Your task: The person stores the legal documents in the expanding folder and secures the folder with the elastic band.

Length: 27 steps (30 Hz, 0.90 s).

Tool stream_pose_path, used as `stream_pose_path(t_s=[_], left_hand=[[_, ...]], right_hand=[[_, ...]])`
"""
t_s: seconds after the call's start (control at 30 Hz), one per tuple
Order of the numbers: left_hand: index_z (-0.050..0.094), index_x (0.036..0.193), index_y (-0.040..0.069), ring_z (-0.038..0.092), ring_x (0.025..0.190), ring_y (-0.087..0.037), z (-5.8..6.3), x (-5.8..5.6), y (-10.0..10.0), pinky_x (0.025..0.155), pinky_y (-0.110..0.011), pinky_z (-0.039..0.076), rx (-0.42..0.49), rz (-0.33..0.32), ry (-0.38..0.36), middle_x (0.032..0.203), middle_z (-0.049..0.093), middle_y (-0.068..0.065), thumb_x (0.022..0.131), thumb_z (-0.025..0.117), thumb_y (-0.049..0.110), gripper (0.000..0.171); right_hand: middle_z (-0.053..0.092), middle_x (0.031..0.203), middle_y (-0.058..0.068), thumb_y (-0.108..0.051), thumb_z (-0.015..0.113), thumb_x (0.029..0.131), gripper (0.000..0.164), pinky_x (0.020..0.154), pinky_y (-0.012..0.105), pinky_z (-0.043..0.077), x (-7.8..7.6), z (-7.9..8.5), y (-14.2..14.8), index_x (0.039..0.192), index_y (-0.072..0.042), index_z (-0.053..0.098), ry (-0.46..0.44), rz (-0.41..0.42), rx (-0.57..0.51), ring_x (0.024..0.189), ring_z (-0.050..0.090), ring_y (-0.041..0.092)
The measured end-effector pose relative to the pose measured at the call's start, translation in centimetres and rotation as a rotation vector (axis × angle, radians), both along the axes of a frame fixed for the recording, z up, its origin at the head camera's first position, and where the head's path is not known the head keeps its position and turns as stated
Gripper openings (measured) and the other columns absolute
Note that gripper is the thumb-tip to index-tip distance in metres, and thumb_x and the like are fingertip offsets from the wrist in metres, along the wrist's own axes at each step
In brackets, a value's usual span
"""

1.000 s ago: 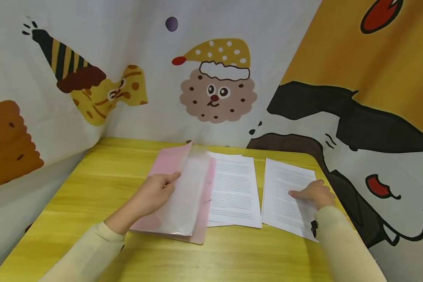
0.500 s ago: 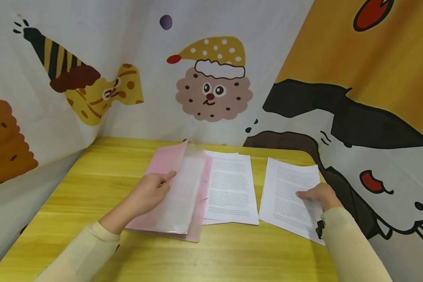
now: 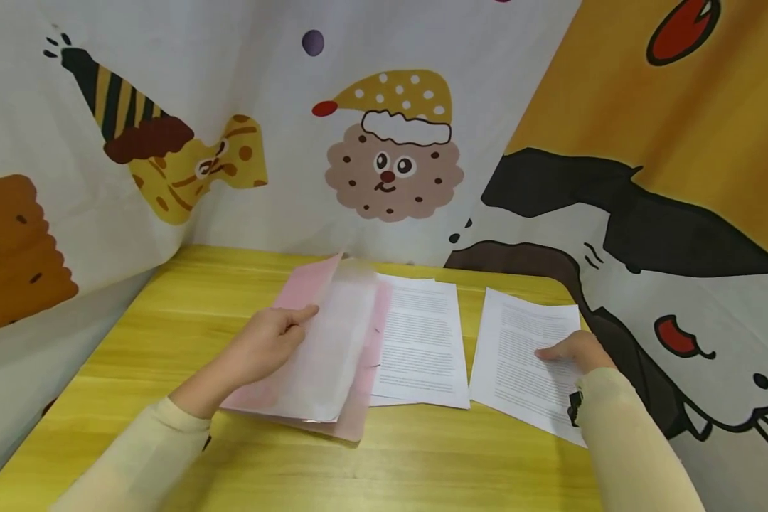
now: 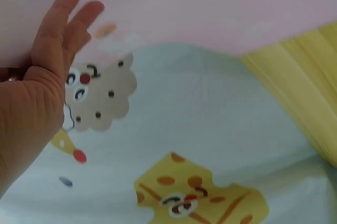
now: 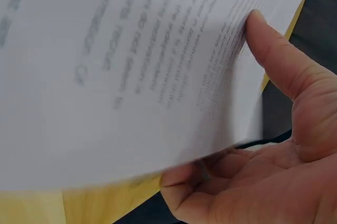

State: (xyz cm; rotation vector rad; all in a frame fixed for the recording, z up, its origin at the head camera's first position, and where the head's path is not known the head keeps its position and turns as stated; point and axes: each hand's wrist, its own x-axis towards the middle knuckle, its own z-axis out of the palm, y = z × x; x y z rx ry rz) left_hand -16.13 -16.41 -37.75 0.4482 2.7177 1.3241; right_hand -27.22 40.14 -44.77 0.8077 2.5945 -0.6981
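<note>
A pink folder (image 3: pixel 372 377) stands partly open on the table, with clear plastic sleeves (image 3: pixel 333 363) inside. My left hand (image 3: pixel 270 341) holds its raised cover and sleeves, thumb on the inner side. In the left wrist view, the fingers (image 4: pixel 52 34) extend along the outside of the pink cover (image 4: pixel 174 8); the thumb is mostly hidden. My right hand (image 3: pixel 579 350) pinches the right edge of a stack of printed sheets (image 3: pixel 518 355), thumb on top and fingers underneath. In the right wrist view, these sheets (image 5: pixel 131 129) bow upward, and the curled fingers show below their edge.
Another stack of printed sheets (image 3: pixel 422 341) lies between the folder and the right-hand stack, its left side against the folder. The yellow wood-grain table (image 3: pixel 448 462) ends at a cartoon-printed cloth (image 3: pixel 262 220) hanging behind and to the sides.
My right hand has closed on the right-hand stack, and its edge has risen slightly. My left hand has shifted a little left, with the folder's cover still in it. The head view sways slightly.
</note>
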Motion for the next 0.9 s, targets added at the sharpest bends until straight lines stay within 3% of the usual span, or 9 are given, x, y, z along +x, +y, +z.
stream_pose_path(t_s=[0.1, 0.23, 0.37, 0.47, 0.53, 0.63, 0.7, 0.83, 0.9], left_hand=[[0.058, 0.149, -0.005, 0.022, 0.053, -0.008, 0.7, -0.1, -0.8, 0.050, -0.025, 0.029, 0.027, -0.014, -0.006, 0.155, 0.057, -0.022, 0.105, 0.047, 0.001, 0.045], [0.059, 0.150, -0.001, 0.021, 0.052, -0.008, 1.6, 0.0, -1.8, 0.049, -0.026, 0.028, 0.030, 0.000, -0.022, 0.114, 0.075, -0.024, 0.106, 0.046, 0.004, 0.046], [0.057, 0.152, 0.003, 0.018, 0.049, -0.008, 1.8, 0.1, -2.3, 0.047, -0.025, 0.026, 0.033, 0.003, -0.053, 0.116, 0.075, -0.023, 0.106, 0.045, 0.006, 0.047], [0.057, 0.152, 0.002, 0.018, 0.050, -0.008, 1.7, 0.2, -2.6, 0.047, -0.024, 0.025, 0.050, -0.013, -0.076, 0.144, 0.068, -0.020, 0.107, 0.044, 0.006, 0.047], [0.057, 0.152, 0.003, 0.019, 0.048, -0.008, 1.7, 0.2, -2.6, 0.047, -0.024, 0.025, 0.050, -0.019, -0.091, 0.118, 0.075, -0.021, 0.107, 0.044, 0.006, 0.047], [0.058, 0.152, 0.005, 0.020, 0.047, -0.008, 1.7, 0.3, -2.7, 0.046, -0.023, 0.025, 0.045, -0.024, -0.104, 0.084, 0.070, -0.013, 0.107, 0.045, 0.007, 0.047], [0.057, 0.153, 0.007, 0.021, 0.046, -0.008, 1.8, 0.4, -2.8, 0.045, -0.023, 0.026, 0.044, -0.023, -0.109, 0.066, 0.059, -0.006, 0.108, 0.044, 0.008, 0.047], [0.057, 0.154, 0.008, 0.022, 0.044, -0.008, 1.7, 0.2, -2.7, 0.043, -0.024, 0.026, 0.049, -0.030, -0.115, 0.055, 0.053, -0.005, 0.108, 0.044, 0.008, 0.048], [0.058, 0.153, 0.008, 0.022, 0.044, -0.008, 1.6, 0.2, -2.7, 0.043, -0.024, 0.026, 0.051, -0.029, -0.109, 0.057, 0.054, -0.006, 0.108, 0.044, 0.007, 0.048]], right_hand=[[0.051, 0.137, 0.043, -0.037, 0.092, 0.082, 0.106, 0.104, 0.063, 0.052, 0.3, -0.3, 0.2, 0.146, 0.026, 0.036, 0.005, 0.016, 0.025, 0.111, 0.056, 0.048], [0.047, 0.136, 0.046, -0.040, 0.091, 0.083, 0.111, 0.105, 0.066, 0.050, 0.3, -0.1, 0.2, 0.146, 0.028, 0.031, 0.019, 0.052, 0.099, 0.113, 0.053, 0.053], [0.045, 0.137, 0.047, -0.038, 0.092, 0.082, 0.115, 0.106, 0.065, 0.050, 0.0, 0.0, -0.1, 0.148, 0.029, 0.026, 0.017, 0.053, 0.091, 0.114, 0.053, 0.052], [0.045, 0.138, 0.048, -0.033, 0.094, 0.080, 0.117, 0.106, 0.066, 0.050, -0.1, -0.3, -0.1, 0.149, 0.029, 0.023, 0.051, 0.030, 0.063, 0.114, 0.055, 0.053], [0.046, 0.138, 0.048, -0.032, 0.094, 0.080, 0.115, 0.104, 0.066, 0.051, 0.0, -0.7, 0.3, 0.149, 0.029, 0.024, 0.084, 0.018, 0.059, 0.112, 0.055, 0.053], [0.047, 0.138, 0.048, -0.030, 0.090, 0.084, 0.108, 0.100, 0.067, 0.053, 0.2, -1.4, 1.5, 0.149, 0.028, 0.026, 0.166, 0.023, 0.015, 0.110, 0.058, 0.053], [0.040, 0.149, 0.048, -0.029, 0.083, 0.091, 0.108, 0.103, 0.069, 0.051, 0.4, -1.5, 2.2, 0.159, 0.021, 0.016, 0.207, 0.027, -0.027, 0.116, 0.056, 0.055], [0.006, 0.170, 0.042, -0.024, 0.073, 0.101, 0.114, 0.111, 0.072, 0.043, 1.5, -0.9, 4.1, 0.168, -0.009, -0.018, 0.258, 0.075, -0.124, 0.127, 0.047, 0.057], [0.004, 0.172, 0.039, -0.027, 0.071, 0.103, 0.107, 0.109, 0.068, 0.048, 2.1, 0.0, 4.5, 0.168, -0.022, -0.014, 0.250, 0.125, -0.135, 0.124, 0.051, 0.054]])
